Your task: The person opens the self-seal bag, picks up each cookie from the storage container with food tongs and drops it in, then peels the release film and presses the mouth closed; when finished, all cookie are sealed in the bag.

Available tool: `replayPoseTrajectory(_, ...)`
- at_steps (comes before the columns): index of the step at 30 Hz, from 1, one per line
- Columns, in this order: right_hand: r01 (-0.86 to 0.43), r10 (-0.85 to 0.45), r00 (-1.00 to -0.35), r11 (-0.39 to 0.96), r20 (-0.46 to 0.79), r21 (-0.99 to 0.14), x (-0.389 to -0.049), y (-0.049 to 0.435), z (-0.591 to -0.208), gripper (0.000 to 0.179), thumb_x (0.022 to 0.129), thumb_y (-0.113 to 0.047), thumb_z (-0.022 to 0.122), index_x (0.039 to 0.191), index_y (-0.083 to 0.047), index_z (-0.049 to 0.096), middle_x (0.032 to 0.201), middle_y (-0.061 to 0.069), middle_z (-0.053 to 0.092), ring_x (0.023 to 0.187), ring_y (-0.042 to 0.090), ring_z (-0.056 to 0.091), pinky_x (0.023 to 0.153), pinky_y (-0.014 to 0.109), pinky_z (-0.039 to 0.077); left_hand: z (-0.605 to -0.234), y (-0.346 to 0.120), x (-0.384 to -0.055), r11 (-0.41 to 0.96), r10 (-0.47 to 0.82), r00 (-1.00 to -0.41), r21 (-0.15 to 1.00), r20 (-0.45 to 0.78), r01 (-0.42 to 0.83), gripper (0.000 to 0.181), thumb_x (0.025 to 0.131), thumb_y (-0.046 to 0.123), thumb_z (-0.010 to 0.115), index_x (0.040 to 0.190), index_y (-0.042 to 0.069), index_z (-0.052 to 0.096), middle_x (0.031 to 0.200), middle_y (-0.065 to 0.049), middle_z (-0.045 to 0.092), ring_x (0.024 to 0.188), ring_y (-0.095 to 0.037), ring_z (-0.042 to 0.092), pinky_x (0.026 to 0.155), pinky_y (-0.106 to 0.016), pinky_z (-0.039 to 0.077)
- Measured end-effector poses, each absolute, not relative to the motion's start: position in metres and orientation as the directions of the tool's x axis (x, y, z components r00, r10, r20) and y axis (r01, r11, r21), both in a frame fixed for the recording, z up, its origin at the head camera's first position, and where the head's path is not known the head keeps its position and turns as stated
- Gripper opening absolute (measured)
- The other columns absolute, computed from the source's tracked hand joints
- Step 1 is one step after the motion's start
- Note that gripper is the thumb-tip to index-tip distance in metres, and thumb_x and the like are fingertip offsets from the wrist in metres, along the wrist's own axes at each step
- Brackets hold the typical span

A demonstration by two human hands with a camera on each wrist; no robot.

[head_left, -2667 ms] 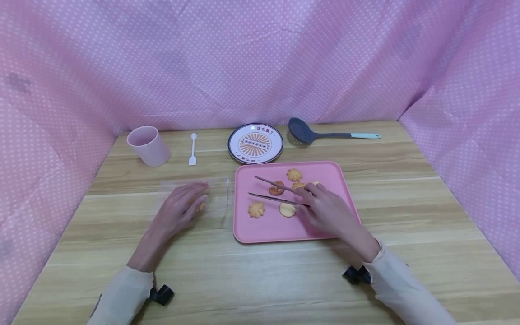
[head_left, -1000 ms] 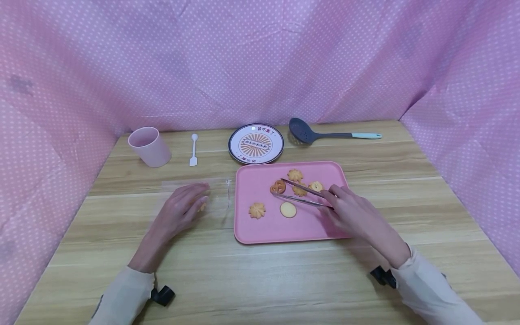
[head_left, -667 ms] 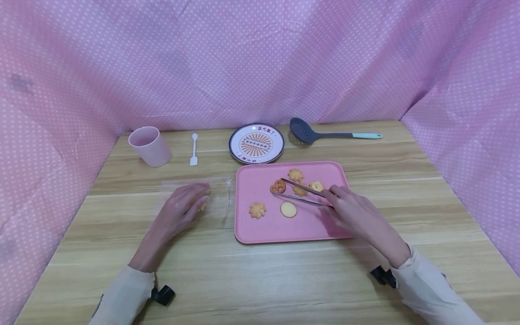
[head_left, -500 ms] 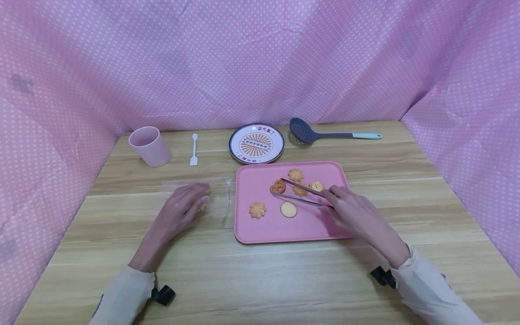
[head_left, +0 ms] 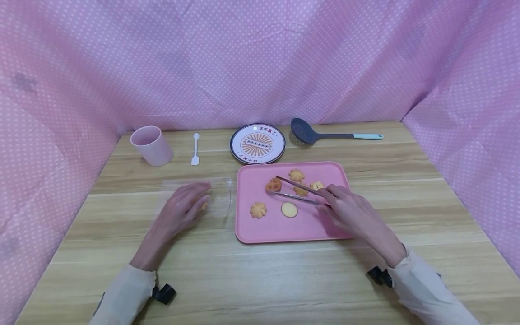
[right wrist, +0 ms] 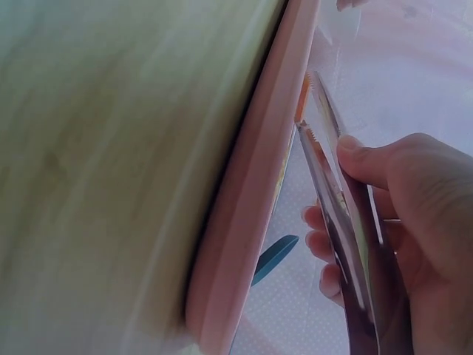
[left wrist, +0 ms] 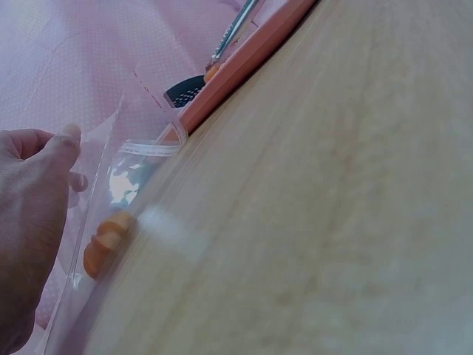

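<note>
In the head view my right hand [head_left: 351, 205] grips a pair of metal tongs [right wrist: 380, 274], thumb on one arm and fingers round the other. The toothed tips stand on either side of a brown pretzel-shaped cookie [head_left: 273, 185] over the pink tray [head_left: 260, 234]. At the left, my left hand [head_left: 180, 207] pinches the upper layer of a clear plastic bag [left wrist: 129, 181] and holds it raised. Cookies [left wrist: 107, 242] show inside the bag, mostly hidden by the hand from above. A flower-shaped cookie [head_left: 257, 210] and a round pale cookie [head_left: 289, 210] lie nearer the tray's front.
More cookies [head_left: 297, 175] lie on the tray's right half. Behind the tray stand a patterned plate [head_left: 252, 155] and a slotted ladle [head_left: 301, 131]. A pink cup [head_left: 152, 146] and a small white spatula [head_left: 195, 151] are at the back left. Pink dotted cloth surrounds the table.
The tongs first drew back rightward to bring their tips round the pretzel-shaped cookie. Since half a second ago, tongs and cookie have shifted slightly left together. My left hand stays at the bag.
</note>
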State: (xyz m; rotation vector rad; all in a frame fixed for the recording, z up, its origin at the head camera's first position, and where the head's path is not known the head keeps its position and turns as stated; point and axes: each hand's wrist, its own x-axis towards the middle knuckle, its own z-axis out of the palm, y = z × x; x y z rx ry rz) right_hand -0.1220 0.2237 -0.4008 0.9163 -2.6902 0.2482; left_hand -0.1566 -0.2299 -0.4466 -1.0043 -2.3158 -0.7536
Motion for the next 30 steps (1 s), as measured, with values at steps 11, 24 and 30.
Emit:
replayPoseTrajectory(11,-0.658,-0.6,-0.734,0.744,0.318,-0.116,-0.129,0.202,-0.399,0.04,0.09,-0.012,0.083,0.124,0.004,0.069,0.105,0.017,0.067,0.09,0.029,0.066,0.074,0.043,0.061,-0.447,-0.231,-0.158,0.578,0.493,-0.608,0.288,0.623,0.764,0.034,0.109,0.025,0.056,0.126,-0.002,0.069,0.127,-0.018,0.07,0.119,-0.039,0.064,0.11,-0.043,0.045)
replayPoseTrajectory(24,-0.696,-0.628,-0.703,0.704,0.334,-0.14,-0.133,0.172,-0.4,0.038,0.093,-0.019,0.081,0.124,0.0,0.069,0.107,0.012,0.065,0.089,0.026,0.062,0.07,0.04,0.06,-0.447,-0.231,-0.157,0.578,0.494,-0.601,0.28,0.628,0.767,0.03,0.106,0.019,0.06,0.125,-0.002,0.069,0.126,-0.018,0.07,0.118,-0.039,0.064,0.109,-0.044,0.046)
replayPoseTrajectory(30,-0.727,-0.656,-0.67,0.674,0.346,-0.131,-0.136,0.16,-0.4,0.035,0.094,-0.019,0.08,0.123,-0.002,0.068,0.107,0.01,0.065,0.092,0.025,0.062,0.073,0.038,0.059,-0.445,-0.23,-0.156,0.577,0.493,-0.61,0.291,0.621,0.763,0.032,0.107,0.023,0.058,0.126,-0.001,0.069,0.126,-0.018,0.07,0.119,-0.039,0.063,0.109,-0.045,0.046)
